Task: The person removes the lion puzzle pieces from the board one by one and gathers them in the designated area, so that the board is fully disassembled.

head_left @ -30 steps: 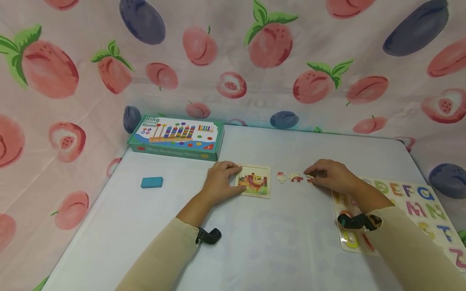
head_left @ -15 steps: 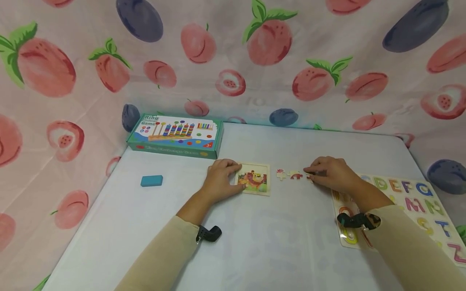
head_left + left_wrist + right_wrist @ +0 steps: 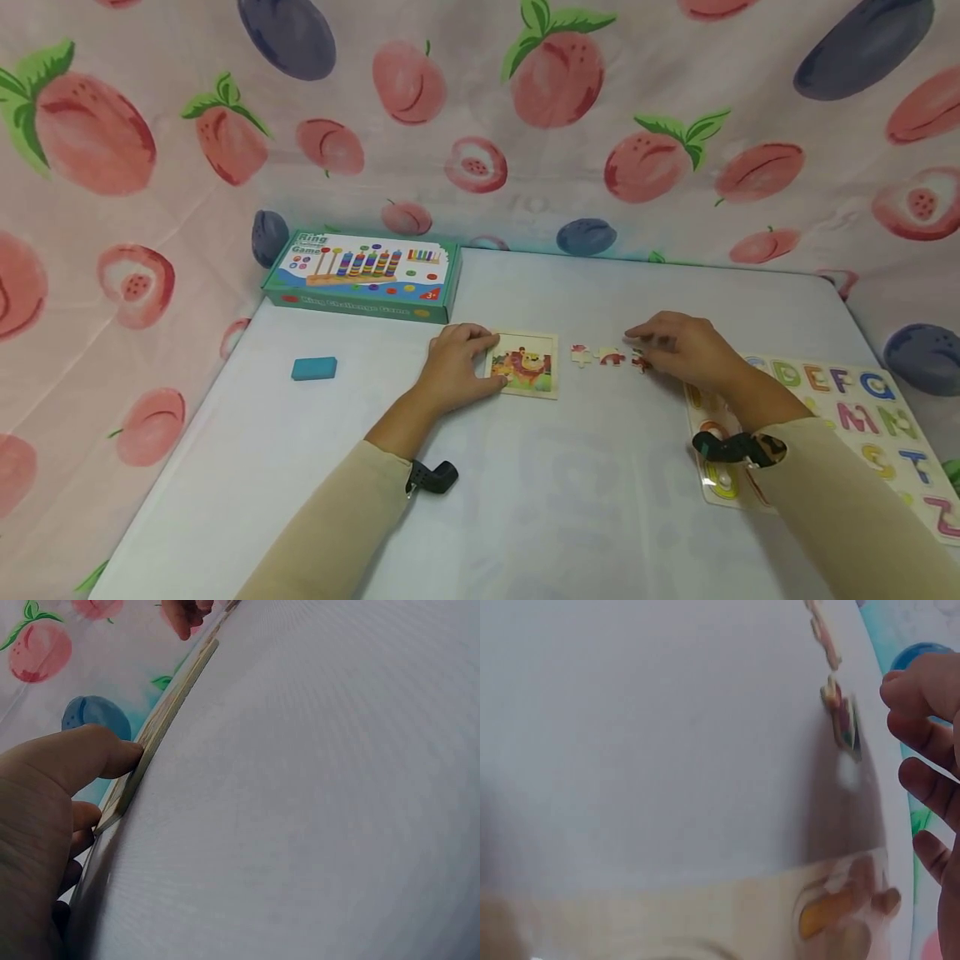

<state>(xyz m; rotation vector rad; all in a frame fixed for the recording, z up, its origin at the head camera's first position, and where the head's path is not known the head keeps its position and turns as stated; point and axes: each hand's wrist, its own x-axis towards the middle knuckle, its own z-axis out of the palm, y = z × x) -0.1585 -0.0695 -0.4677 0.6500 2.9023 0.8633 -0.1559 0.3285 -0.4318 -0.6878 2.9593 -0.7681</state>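
Your left hand (image 3: 459, 367) pinches the frame (image 3: 554, 367)'s left end.
Right hand (image 3: 686, 348), fingers parted, hovers at the rightmost piece (image 3: 638, 361); best brace the frame, touch lightly.

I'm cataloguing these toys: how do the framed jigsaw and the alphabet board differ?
The framed jigsaw is much smaller than the alphabet board. The jigsaw shows an animal scene; the board is lettered in many colors. The left hand grips the jigsaw's edge, while the right sleeve hides part of the board. Both rest on the white table.
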